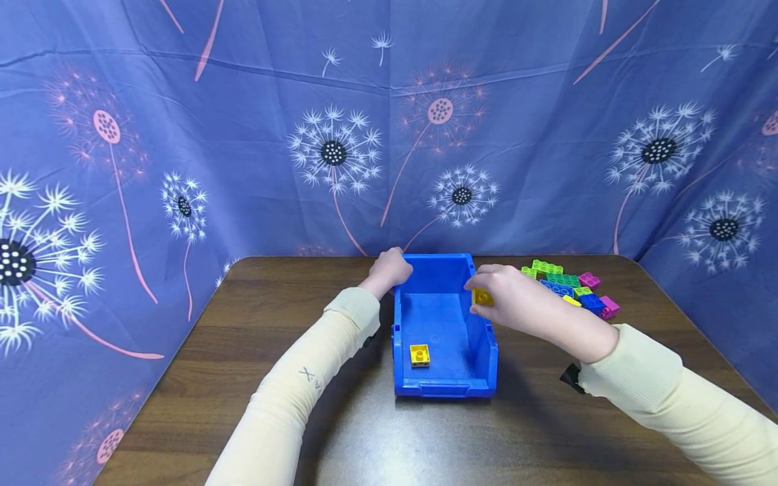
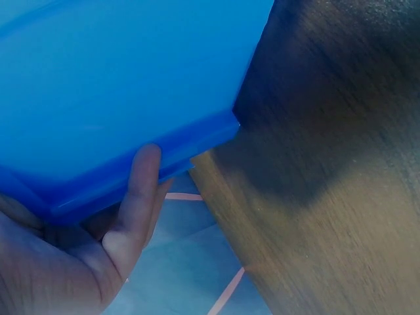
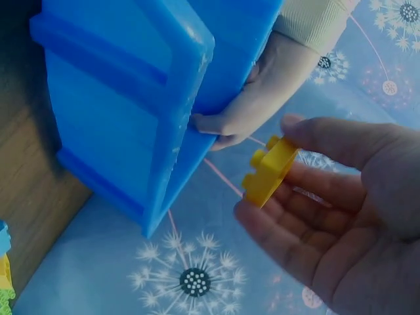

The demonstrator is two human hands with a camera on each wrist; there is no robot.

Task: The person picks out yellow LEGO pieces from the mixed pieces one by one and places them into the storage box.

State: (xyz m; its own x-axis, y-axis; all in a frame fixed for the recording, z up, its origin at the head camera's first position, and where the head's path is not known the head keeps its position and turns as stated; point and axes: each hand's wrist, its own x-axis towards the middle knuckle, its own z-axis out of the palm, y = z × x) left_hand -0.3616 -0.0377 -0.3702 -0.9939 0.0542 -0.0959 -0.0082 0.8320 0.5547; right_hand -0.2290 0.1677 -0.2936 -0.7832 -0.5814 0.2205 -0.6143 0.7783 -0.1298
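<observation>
A blue plastic bin (image 1: 434,324) stands on the table with its low front side toward me. My left hand (image 1: 390,268) grips the bin's rim at the back left corner; in the left wrist view a finger (image 2: 141,184) lies along that rim. At the bin's right wall, my right hand (image 1: 507,297) pinches a yellow toy brick (image 3: 270,172) between thumb and fingers, its studs turned toward the bin in the right wrist view. Inside the bin, near the front left, lies another yellow brick (image 1: 419,356), its hollow underside facing up.
Several loose bricks lie to the right of the bin, among them a dark green brick (image 1: 562,279), a lime brick (image 1: 548,266), a blue brick (image 1: 591,303) and a pink brick (image 1: 610,308). Behind the brown wooden table (image 1: 273,337) hangs a blue dandelion-patterned cloth (image 1: 389,135).
</observation>
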